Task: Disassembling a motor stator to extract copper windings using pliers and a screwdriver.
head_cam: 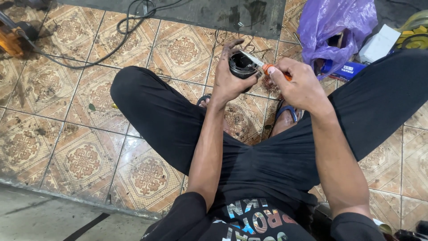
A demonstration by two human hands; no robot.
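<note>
Black grime coats your left hand point(229, 78), whose fingers are wrapped around a short black cylindrical part with a hollow round opening point(242, 65); you hold it up over the floor, just beyond your knees, with the open end turned toward you. Your right hand point(299, 85) is clenched on the orange handle of a small knife with a pale metal blade point(257, 63), thumb pressed along the handle, and the blade tip lies across the rim of the black part's opening, touching it. What sits inside that opening is too dark to tell. Just below the two hands, between them and your feet, a tuft of thin reddish-brown wire strands point(269, 85) lies on the patterned brown and cream floor tiles point(84, 160); your right hand partly hides it. Your crossed legs in black trousers point(156, 111) frame the spot on both sides, and a blue-strapped sandal point(287, 114) shows under your right wrist. Beyond your right hand, a crumpled purple plastic bag point(332, 24) sits on the floor with its mouth open toward you; something dark shows in it, but you cannot make out what. Just beside the bag lie a small blue box point(347, 70) and a white box point(380, 43). Well apart to the far left, a black cable point(89, 60) loops across the tiles toward an orange power tool point(11, 40).
</note>
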